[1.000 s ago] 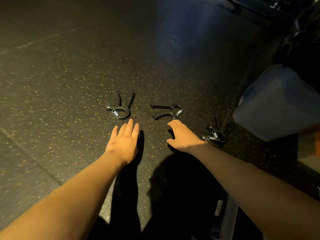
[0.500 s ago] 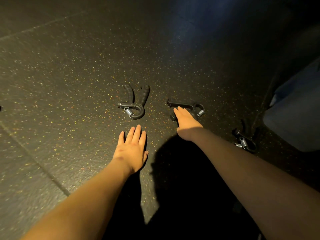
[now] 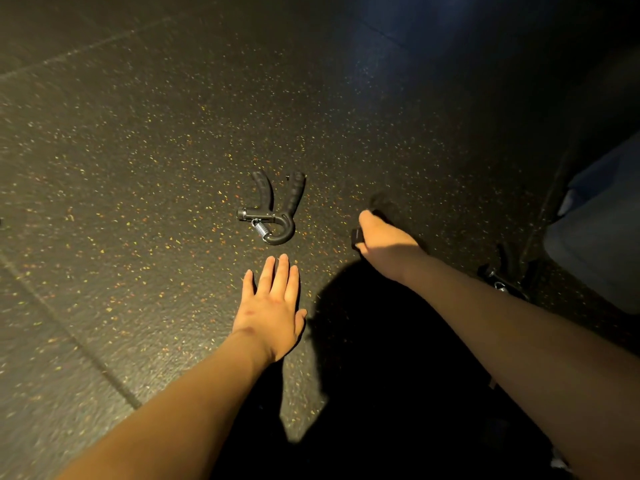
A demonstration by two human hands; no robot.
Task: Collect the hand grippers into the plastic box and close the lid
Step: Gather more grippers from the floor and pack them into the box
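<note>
Head view: the speckled floor [image 3: 138, 150] lies open ahead and to my left, crossed only by two thin seams, one slanting across the far left corner and one cutting across the near left. To the right the room closes in: the box [image 3: 599, 244] sits at the frame's right edge, half in shadow, and I cannot tell how its lid stands.

My left grip [image 3: 273, 306] is released, palm down, fingers straight and close together, pointing forward at the first gripper [image 3: 273, 211]. There is a strip of bare floor between fingertips and gripper. I cannot tell whether the palm touches the floor or hovers just over it.

My right grip [image 3: 388, 242] reaches further out, arm nearly straight, knuckles up, clenched around the second gripper [image 3: 356, 235]. One black end pokes out on the thumb side; the rest is hidden under the hand or blurred.

The first gripper lies flat, handles fanned away from me, its spring and knob on the near side, just left of my right grip.

The third gripper [image 3: 505, 275] lies in the dark behind my right forearm, near the box's near corner. My own shadow blackens the floor between my arms.
</note>
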